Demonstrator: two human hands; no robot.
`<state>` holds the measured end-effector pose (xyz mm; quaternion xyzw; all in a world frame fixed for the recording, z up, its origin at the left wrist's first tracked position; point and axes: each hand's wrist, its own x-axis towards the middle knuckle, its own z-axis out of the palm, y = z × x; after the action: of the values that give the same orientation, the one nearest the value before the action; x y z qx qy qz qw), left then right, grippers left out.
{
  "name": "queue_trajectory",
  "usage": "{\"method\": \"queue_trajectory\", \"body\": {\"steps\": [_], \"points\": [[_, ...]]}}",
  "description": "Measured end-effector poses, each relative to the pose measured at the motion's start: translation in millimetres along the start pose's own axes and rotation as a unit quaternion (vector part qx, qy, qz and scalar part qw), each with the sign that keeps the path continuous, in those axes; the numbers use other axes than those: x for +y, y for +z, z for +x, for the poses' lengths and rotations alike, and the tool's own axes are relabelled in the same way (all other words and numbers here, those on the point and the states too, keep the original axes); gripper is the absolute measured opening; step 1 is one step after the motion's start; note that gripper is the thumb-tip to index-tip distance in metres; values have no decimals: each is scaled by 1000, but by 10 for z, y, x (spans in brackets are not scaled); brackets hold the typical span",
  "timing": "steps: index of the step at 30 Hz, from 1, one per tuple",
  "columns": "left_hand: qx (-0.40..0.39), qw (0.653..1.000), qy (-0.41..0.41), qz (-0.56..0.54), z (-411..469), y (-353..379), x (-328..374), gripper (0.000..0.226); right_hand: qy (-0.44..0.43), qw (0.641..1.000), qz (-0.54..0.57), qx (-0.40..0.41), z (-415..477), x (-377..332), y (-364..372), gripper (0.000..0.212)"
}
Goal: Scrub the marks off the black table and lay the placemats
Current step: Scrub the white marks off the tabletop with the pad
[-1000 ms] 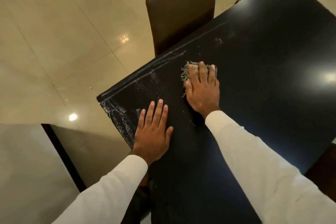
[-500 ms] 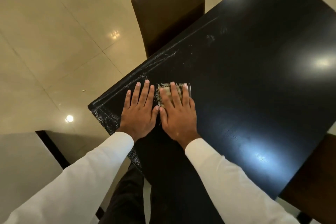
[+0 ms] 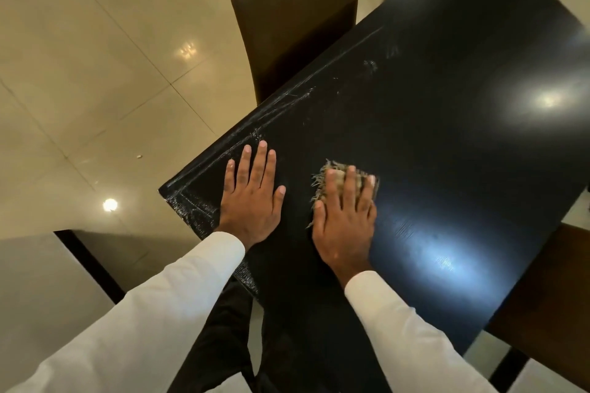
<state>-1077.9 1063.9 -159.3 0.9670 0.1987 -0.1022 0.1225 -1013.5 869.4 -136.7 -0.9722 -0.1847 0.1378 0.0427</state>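
The black table (image 3: pixel 447 153) fills the right half of the view, with pale scuff marks (image 3: pixel 281 102) along its left edge and near corner. My right hand (image 3: pixel 344 217) lies flat on top of a frayed tan scrubbing pad (image 3: pixel 322 177), pressing it against the tabletop; only the pad's fringed far edge shows past my fingers. My left hand (image 3: pixel 252 198) rests flat on the table near the corner, fingers spread, holding nothing. A faint white smudge (image 3: pixel 370 65) sits farther up the surface. No placemats are in view.
A brown chair (image 3: pixel 293 16) is pushed against the table's left edge. Another brown seat (image 3: pixel 549 293) shows at the right. Glossy beige floor tiles (image 3: pixel 95 73) lie to the left, and a dark-edged panel (image 3: pixel 86 262) at lower left.
My right hand has slid the pad to the right, away from my left hand. One second ago the pad was farther up the table. The left hand has stayed near the corner.
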Motion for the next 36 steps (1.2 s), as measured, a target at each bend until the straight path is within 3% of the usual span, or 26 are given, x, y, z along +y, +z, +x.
{"method": "queue_trajectory", "body": {"steps": [6, 11, 16, 21, 26, 32, 36], "points": [[-4, 1000, 12, 7, 8, 0, -25, 79, -114, 993, -6, 15, 692, -180, -63, 71], [-23, 1000, 5, 10, 26, -15, -27, 81, 12, 999, 7, 40, 1150, 359, -223, 69], [-5, 1000, 11, 11, 14, -28, -15, 81, 99, 994, 12, 38, 308, 466, -118, 72], [7, 1000, 23, 9, 18, -13, -35, 78, -12, 999, 10, -28, -354, -240, 137, 74], [3, 1000, 22, 21, -2, -19, -18, 78, -103, 995, 0, -10, 293, -185, 18, 70], [-12, 998, 45, 35, 236, -125, 51, 79, 78, 996, 3, 47, 781, 526, -217, 69], [-17, 993, 106, 45, 750, -218, 216, 79, 108, 993, 12, 34, 537, 328, -181, 72]]}}
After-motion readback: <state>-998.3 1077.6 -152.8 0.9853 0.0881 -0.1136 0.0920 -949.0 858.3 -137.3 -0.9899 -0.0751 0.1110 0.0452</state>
